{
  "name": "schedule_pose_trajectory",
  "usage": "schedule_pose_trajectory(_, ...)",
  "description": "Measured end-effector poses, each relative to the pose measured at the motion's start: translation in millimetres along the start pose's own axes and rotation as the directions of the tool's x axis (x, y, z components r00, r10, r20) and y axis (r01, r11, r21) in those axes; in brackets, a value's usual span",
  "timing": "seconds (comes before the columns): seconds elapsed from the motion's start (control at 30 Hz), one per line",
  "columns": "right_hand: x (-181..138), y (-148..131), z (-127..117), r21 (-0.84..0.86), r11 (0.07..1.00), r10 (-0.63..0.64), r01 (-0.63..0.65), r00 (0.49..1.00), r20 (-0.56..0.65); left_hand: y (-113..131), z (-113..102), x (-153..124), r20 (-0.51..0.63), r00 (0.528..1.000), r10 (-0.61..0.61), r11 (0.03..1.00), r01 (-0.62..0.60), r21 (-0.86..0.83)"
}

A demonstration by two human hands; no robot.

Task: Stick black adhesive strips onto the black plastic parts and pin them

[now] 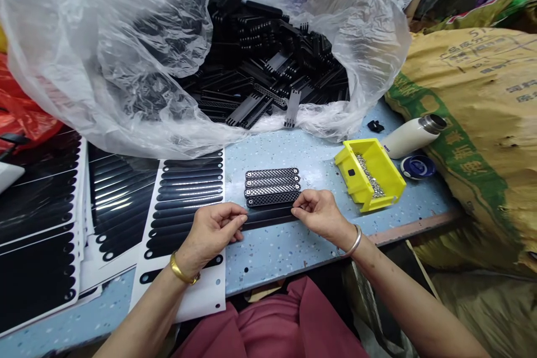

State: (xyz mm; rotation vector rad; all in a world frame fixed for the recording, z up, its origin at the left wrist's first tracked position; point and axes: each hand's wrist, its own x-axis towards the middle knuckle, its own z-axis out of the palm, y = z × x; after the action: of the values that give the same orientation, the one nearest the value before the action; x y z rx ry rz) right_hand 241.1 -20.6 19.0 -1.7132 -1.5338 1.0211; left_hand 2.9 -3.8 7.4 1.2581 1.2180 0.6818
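1. Centre of our clock: the dark strip (pixel 268 217), spanning the gap btwn our hands, just above or on the counter (pixel 272 251); can't tell which.
2. At 9, our left hand (pixel 220 225): thumb + index fingers pinched on the strip's L end. At 3, our right hand (pixel 318 211) pinches the R end likewise. Two-end grip prob. keeps it straight & flat.
3. At 12, right beside the strip: patterned bars (pixel 272 187), four lined up lengthwise w/ it, prob. so they're handy & aligned.
4. At 9, past our L hand: white sheet (pixel 205 285) w/ rows of black strips (pixel 187 201), approx. within easy reach.
5. At 2: yellow bin (pixel 356 187), its open top facing up, w/ small metal bits (pixel 371 179) inside; walls presumably stop them scattering.
6. Also 2, farther: white bottle (pixel 409 137), tilted in view, nr a round blue lid (pixel 418 166).
7. At 12, far side: plastic bag (pixel 176 142), mouth spread, prob. for access to black parts (pixel 272 67).
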Motion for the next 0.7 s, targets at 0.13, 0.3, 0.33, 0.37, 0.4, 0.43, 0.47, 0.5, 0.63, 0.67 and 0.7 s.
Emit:
schedule_pose_trajectory(0.13,0.3,-3.2,-0.7,-0.183,0.982,-0.051,0.053,0.999,0.013,0.9,-0.4,0.0,0.008,1.0,-0.014,1.0,0.014,0.007)
schedule_pose_trajectory(0.3,2.7,-12.3,-6.9,-0.497,0.864,-0.046,0.082,0.995,0.084,1.0,-0.3,0.7,0.005,1.0,-0.012,1.0,0.012,-0.006)
schedule_pose_trajectory(0.33,3.0,-14.6,-8.2,-0.541,0.837,-0.039,0.085,0.995,0.096,0.4,-0.4,0.9,0.007,1.0,-0.009,1.0,0.009,-0.009)
schedule_pose_trajectory(0.37,3.3,-16.7,-9.4,-0.577,0.812,-0.036,0.091,0.994,0.106,-0.3,-0.6,1.0,0.011,1.0,-0.007,1.0,0.007,-0.011)
schedule_pose_trajectory(0.4,3.5,-18.8,-10.4,-0.606,0.789,-0.037,0.099,0.993,0.115,-0.9,-0.8,1.2,0.014,1.0,-0.005,1.0,0.005,-0.011)
schedule_pose_trajectory(0.43,3.8,-20.7,-11.2,-0.629,0.769,-0.04,0.109,0.992,0.124,-1.4,-1.1,1.2,0.019,1.0,-0.002,1.0,0.002,-0.011)
schedule_pose_trajectory(0.47,4.3,-22.5,-11.9,-0.649,0.751,-0.04,0.118,0.99,0.134,-1.6,-1.3,1.2,0.021,1.0,0.001,1.0,-0.001,-0.011)
schedule_pose_trajectory(0.5,4.9,-24.1,-12.7,-0.666,0.735,-0.039,0.126,0.989,0.144,-1.6,-1.4,1.1,0.023,1.0,0.005,1.0,-0.005,-0.011)
schedule_pose_trajectory(0.63,8.9,-27.7,-18.3,-0.738,0.664,-0.033,0.125,0.99,0.138,1.8,-0.7,0.0,0.019,1.0,0.008,1.0,-0.007,-0.02)
schedule_pose_trajectory(0.67,9.8,-27.4,-20.5,-0.751,0.652,-0.025,0.109,0.992,0.123,2.8,-0.4,-0.3,0.018,1.0,0.005,1.0,-0.004,-0.023)
schedule_pose_trajectory(0.7,10.1,-26.4,-22.9,-0.754,0.651,-0.01,0.089,0.994,0.108,3.7,0.0,-0.6,0.016,1.0,0.002,1.0,-0.001,-0.026)
